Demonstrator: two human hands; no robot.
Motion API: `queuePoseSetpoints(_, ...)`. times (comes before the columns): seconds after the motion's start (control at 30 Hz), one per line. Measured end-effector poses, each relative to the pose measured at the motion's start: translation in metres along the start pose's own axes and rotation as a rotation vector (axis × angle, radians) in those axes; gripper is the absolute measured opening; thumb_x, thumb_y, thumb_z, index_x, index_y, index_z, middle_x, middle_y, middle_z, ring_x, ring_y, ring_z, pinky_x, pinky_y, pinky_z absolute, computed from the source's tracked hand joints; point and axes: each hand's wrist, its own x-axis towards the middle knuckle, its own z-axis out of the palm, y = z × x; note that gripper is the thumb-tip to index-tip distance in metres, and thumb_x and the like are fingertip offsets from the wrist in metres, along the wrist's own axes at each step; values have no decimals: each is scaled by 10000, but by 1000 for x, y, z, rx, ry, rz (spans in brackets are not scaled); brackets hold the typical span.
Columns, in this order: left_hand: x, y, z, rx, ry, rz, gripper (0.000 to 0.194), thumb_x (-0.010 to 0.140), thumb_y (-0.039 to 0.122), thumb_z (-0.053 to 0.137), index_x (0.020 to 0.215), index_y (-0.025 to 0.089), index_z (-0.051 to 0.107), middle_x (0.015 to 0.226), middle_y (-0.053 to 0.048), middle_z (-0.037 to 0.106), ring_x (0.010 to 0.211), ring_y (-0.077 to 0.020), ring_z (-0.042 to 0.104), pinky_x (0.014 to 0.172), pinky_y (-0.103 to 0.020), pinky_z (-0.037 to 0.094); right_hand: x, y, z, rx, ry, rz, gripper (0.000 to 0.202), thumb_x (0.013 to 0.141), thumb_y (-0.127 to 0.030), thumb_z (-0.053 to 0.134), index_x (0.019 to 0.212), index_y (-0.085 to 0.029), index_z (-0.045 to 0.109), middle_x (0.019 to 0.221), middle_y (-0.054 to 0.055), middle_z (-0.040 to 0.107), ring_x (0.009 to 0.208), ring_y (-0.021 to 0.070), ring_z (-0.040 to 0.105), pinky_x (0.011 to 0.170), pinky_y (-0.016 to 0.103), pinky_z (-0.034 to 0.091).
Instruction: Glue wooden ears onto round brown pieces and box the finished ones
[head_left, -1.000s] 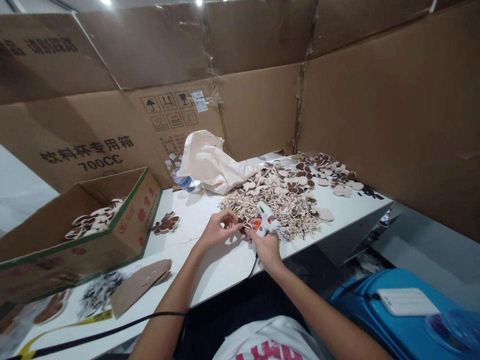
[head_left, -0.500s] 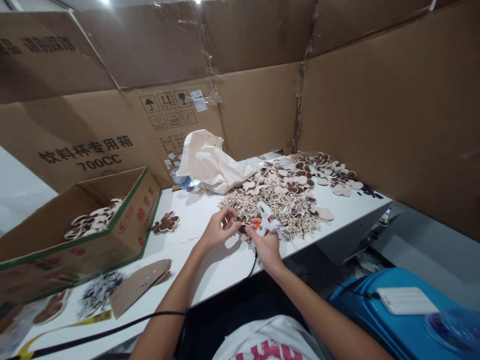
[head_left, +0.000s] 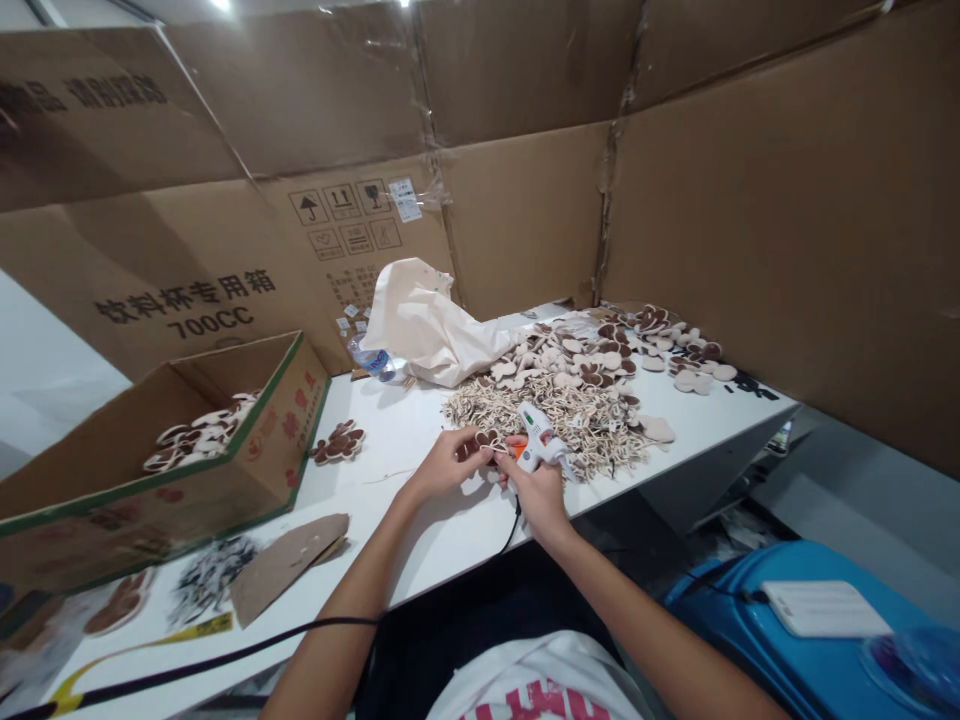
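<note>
Over the front of the white table, my left hand [head_left: 448,464] pinches a small brown felt piece with a cream edge [head_left: 489,441] between thumb and fingers. My right hand [head_left: 538,490] is closed round a white hot glue gun [head_left: 537,432] with an orange part near its nozzle. The right fingertips also meet the felt piece, beside the left ones. Just behind both hands lies a heap of short cream cords [head_left: 577,415]. Further back is a pile of brown and cream felt pieces [head_left: 600,350]. My fingers partly cover the held piece.
At left stands an open cardboard box [head_left: 247,470] with felt pieces inside. Several brown pieces [head_left: 339,443] lie beside it. A cream cloth bag [head_left: 431,325] and a plastic bottle [head_left: 375,358] are at the back. Tall cardboard walls [head_left: 525,220] enclose the table. A blue stool-like object [head_left: 795,570] stands right.
The felt piece has been turned slightly, showing more of its brown face, and the left fingers have closed in on it. The whole view has shifted a little.
</note>
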Motion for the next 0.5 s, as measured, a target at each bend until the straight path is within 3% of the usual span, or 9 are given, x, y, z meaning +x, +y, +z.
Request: queuePoseSetpoints(0.5,0,-2,2,-61,9,-9,362,1009,493,618,863,170,691,792,-33,662,710,-155,565,656,-279,457,0,-1,0,-24,-2,0,443,756,-463,865,1065,-207,679,804,0,727,566,172,653,556,299,535)
